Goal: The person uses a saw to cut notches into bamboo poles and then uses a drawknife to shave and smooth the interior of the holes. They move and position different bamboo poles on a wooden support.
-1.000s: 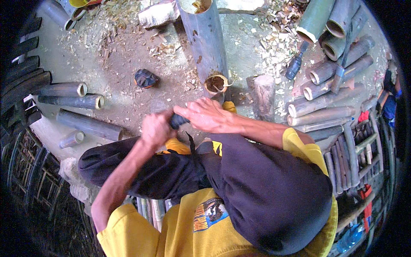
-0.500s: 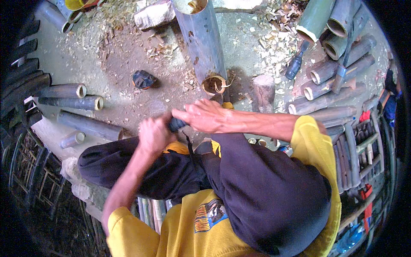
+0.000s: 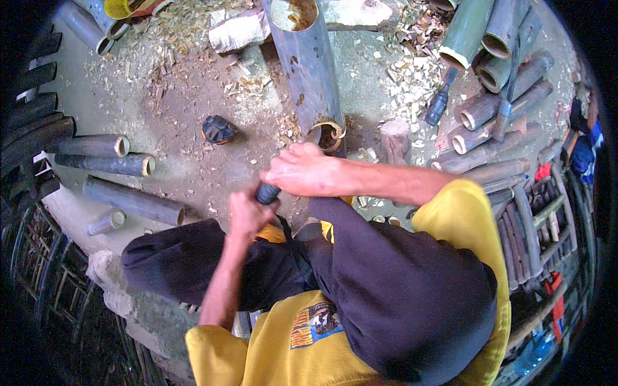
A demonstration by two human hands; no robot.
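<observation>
A thick bamboo tube [image 3: 313, 80] lies lengthwise ahead of me, its near end open, with a pale rim and a curled shaving on it. My right hand [image 3: 306, 170] is closed, its fingers wrapped round a dark-handled blade. The wrapped handle [image 3: 266, 193] shows between my two hands. Closed on the handle's rear part is my left hand [image 3: 250, 211], lower and to the left. A sliver of the blade [image 3: 313, 135] shows at the left of the tube's near rim; my right hand hides the rest.
A short wooden stump [image 3: 395, 141] stands right of the tube. Farther right lie another dark-handled tool [image 3: 439, 103] and several bamboo tubes [image 3: 473, 116]. A black-and-orange object [image 3: 219, 129] sits on the shaving-strewn floor. More tubes [image 3: 135, 199] lie at the left.
My left hand has moved rightward, closer to the right hand. The blade has come into sight at the tube's rim, and the curled shaving there looks different. The view has shifted slightly.
</observation>
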